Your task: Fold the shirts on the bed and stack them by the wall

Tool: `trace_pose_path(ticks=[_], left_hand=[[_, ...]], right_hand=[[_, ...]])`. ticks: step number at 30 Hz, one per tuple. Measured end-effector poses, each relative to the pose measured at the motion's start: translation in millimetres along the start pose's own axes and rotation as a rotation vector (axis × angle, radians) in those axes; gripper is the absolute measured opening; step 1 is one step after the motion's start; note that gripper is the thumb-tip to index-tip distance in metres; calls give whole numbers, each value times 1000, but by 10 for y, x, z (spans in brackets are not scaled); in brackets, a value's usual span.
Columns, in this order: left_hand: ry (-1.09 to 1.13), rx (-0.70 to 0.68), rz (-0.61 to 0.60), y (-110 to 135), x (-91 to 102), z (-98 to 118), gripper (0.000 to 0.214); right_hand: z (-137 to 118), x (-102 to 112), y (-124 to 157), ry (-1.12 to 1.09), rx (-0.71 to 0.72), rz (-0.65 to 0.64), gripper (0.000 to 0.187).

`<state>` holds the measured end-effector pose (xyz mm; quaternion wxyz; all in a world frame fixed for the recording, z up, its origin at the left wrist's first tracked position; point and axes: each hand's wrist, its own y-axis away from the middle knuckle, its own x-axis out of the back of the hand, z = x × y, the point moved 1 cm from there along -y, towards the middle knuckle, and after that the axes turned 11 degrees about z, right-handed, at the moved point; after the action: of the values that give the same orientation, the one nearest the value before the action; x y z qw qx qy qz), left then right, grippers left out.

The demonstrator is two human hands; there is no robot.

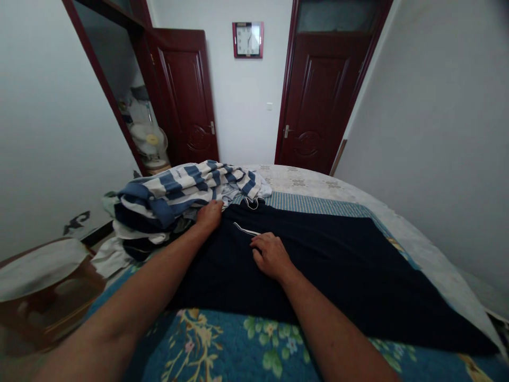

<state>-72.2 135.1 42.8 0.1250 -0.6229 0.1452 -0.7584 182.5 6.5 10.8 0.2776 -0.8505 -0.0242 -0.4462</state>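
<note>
Dark navy trousers (334, 265) lie spread out across the table, with a white-edged pocket line and a looped white drawstring (253, 205) at the far left end. My left hand (210, 215) is closed on the trousers' left edge, beside the clothes pile; its fingertips are partly hidden. On the cloth near the white pocket trim (243, 229) rests my right hand (272, 253), its fingers loosely bent and the thumb apart. It touches the fabric, and no fold shows pinched in it.
A heap of clothes, topped by a blue-and-white striped shirt (191, 185), stands at the left. Beneath the trousers lies a blue floral quilted cloth (230, 345) over a pale patterned tablecloth (310, 180). A wooden stool (43, 265) is at left; a fan (151, 140) stands beyond the doorway.
</note>
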Motion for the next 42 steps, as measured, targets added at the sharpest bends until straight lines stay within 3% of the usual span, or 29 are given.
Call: trace_pose_path(ticks=[4, 6, 8, 12, 16, 19, 22, 25, 29, 34, 42], left_hand=[[41, -149, -15, 296, 118, 207, 41], [107, -275, -73, 562, 85, 352, 46], [114, -344, -122, 838, 14, 470, 54], [37, -278, -50, 1140, -35, 557, 66], [-54, -305, -34, 1113, 103, 668, 60], [-24, -405, -47, 1099, 166, 924, 54], [65, -495, -68, 1191, 81, 1220, 51], [112, -484, -76, 1331, -96, 1373, 58], [143, -436, -53, 1441, -238, 1351, 63], [152, -438, -65, 1443, -217, 1313, 65], [180, -440, -70, 1444, -242, 1304, 60]], right_hand=[[39, -21, -23, 24, -59, 95, 29], [84, -32, -22, 93, -160, 168, 37], [131, -46, -6, 176, -238, 160, 41], [170, -69, 40, 258, -209, 52, 45], [162, -49, 31, 265, -247, 70, 51], [207, 5, -4, 303, -340, 75, 53], [331, 88, -14, 331, -437, 51, 54], [508, 178, 1, 356, -527, 22, 58], [755, 281, -29, 390, -602, -50, 65], [1074, 377, -200, 399, -642, -123, 70], [1525, 358, -429, 444, -653, -75, 69]])
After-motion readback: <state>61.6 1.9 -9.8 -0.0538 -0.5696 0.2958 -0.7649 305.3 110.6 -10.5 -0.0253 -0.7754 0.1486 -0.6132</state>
